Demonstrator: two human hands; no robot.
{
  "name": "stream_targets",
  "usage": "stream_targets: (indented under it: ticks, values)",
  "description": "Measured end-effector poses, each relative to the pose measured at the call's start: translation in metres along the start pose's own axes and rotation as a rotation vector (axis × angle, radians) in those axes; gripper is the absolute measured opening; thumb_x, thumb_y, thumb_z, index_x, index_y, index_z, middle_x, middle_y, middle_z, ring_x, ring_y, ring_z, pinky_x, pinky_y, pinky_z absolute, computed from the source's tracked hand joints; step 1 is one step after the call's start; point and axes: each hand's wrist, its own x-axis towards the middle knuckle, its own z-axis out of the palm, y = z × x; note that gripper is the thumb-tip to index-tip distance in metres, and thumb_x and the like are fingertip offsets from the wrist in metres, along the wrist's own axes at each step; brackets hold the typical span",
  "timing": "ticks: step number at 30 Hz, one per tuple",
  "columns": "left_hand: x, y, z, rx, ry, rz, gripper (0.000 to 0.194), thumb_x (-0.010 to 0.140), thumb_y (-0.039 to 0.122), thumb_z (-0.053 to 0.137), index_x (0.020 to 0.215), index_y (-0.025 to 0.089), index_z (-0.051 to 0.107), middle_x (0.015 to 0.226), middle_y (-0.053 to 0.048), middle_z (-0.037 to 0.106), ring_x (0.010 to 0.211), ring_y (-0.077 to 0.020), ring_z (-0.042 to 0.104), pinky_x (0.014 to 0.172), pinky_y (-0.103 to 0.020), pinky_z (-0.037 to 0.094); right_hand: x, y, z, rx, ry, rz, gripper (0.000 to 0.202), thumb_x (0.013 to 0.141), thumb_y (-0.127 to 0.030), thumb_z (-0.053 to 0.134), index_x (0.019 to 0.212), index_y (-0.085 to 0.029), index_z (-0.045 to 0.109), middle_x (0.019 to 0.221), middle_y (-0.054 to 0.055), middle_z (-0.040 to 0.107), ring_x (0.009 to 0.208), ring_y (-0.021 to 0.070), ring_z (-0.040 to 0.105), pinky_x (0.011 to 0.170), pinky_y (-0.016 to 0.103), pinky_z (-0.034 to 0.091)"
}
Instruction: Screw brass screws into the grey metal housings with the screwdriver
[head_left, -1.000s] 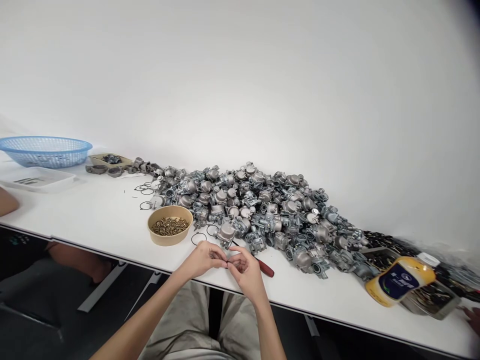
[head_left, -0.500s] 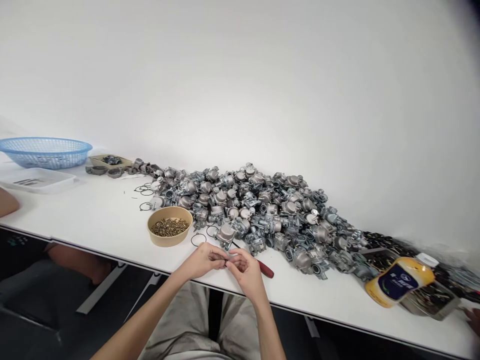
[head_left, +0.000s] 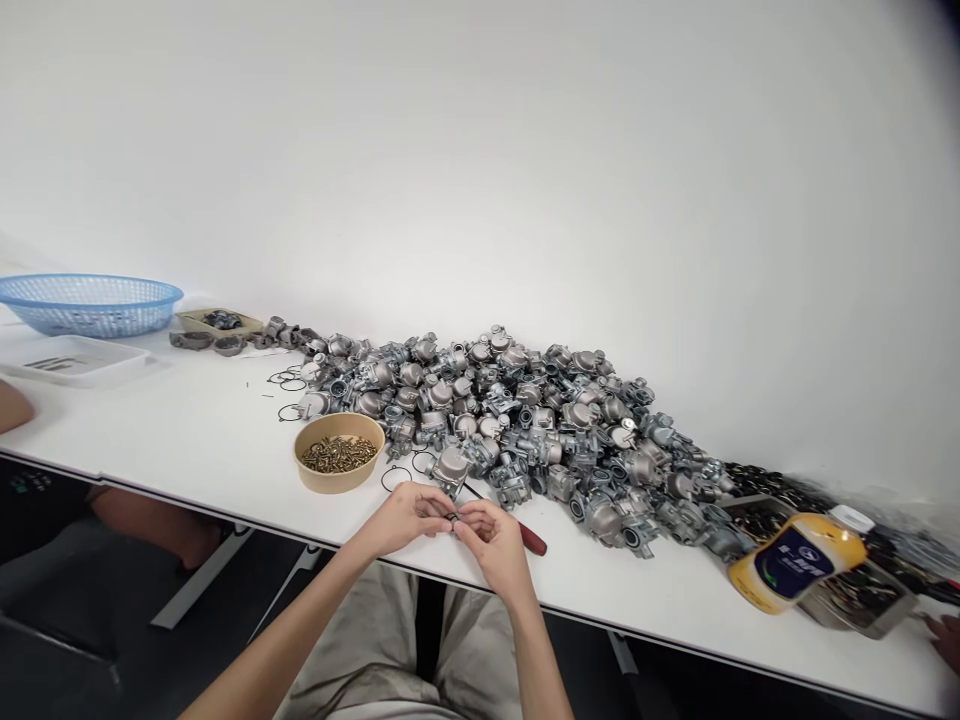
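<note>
My left hand (head_left: 411, 520) and my right hand (head_left: 491, 540) meet over the front of the table, fingertips pinched together. Between them is a small dark part, too tiny and covered to name. Just beyond my fingers sits a grey metal carburetor (head_left: 451, 466) at the near edge of a big heap of carburetors (head_left: 517, 400). A screwdriver with a red handle (head_left: 532, 539) lies beside my right hand, its shaft pointing toward the heap. To the left of my hands is a tan paper bowl (head_left: 339, 484) of small brass-coloured screws (head_left: 341, 455), with a thin black ring gasket (head_left: 397, 479) next to it.
A blue plastic basket (head_left: 90, 318) and a white tray (head_left: 112, 368) stand far left, near another person's arm (head_left: 11, 405). At right, a yellow bottle (head_left: 799, 562) leans by a metal tray (head_left: 874, 612) of dark parts. Another hand (head_left: 943, 640) shows at the right edge.
My fingertips have shifted slightly around the small part, and a little more of it shows between them. Both hands stay in the same place.
</note>
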Motion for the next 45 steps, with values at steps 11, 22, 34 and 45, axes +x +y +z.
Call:
stream_targets:
  ticks: [11, 22, 34, 45]
  values:
    - [0.001, -0.003, -0.002, 0.077, -0.041, 0.041, 0.031, 0.069, 0.021, 0.076, 0.100, 0.015, 0.075, 0.093, -0.007, 0.074, 0.087, -0.0192, 0.067, 0.082, -0.029, 0.053, 0.001, 0.000, -0.001, 0.018, 0.017, -0.011, 0.023, 0.082, -0.032, 0.075, 0.094, -0.016, 0.065, 0.080, 0.006, 0.070, 0.075, 0.0188, 0.066, 0.070, 0.028, 0.050]
    - [0.002, -0.005, 0.000, 0.058, 0.033, -0.043, 0.024, 0.071, 0.027, 0.075, 0.090, 0.012, 0.077, 0.073, -0.006, 0.075, 0.068, -0.0184, 0.068, 0.067, -0.026, 0.054, 0.000, -0.003, -0.001, 0.026, -0.001, -0.045, 0.023, 0.083, -0.029, 0.075, 0.099, -0.017, 0.065, 0.084, 0.005, 0.067, 0.077, 0.0173, 0.063, 0.070, 0.027, 0.049]
    - [0.002, -0.009, 0.003, 0.012, 0.025, 0.016, 0.026, 0.071, 0.020, 0.071, 0.095, 0.012, 0.075, 0.079, -0.007, 0.077, 0.074, -0.0194, 0.071, 0.072, -0.028, 0.056, 0.001, 0.000, -0.002, 0.195, -0.036, -0.001, 0.030, 0.078, -0.033, 0.081, 0.097, -0.016, 0.065, 0.078, 0.003, 0.067, 0.070, 0.0160, 0.064, 0.067, 0.027, 0.052]
    - [0.003, -0.011, 0.005, 0.010, 0.042, -0.018, 0.026, 0.070, 0.019, 0.073, 0.095, 0.012, 0.071, 0.076, -0.006, 0.076, 0.075, -0.0208, 0.073, 0.074, -0.030, 0.057, -0.001, -0.003, -0.006, 0.296, -0.052, 0.001, 0.030, 0.076, -0.033, 0.083, 0.092, -0.017, 0.062, 0.069, -0.001, 0.060, 0.060, 0.0120, 0.055, 0.059, 0.024, 0.046]
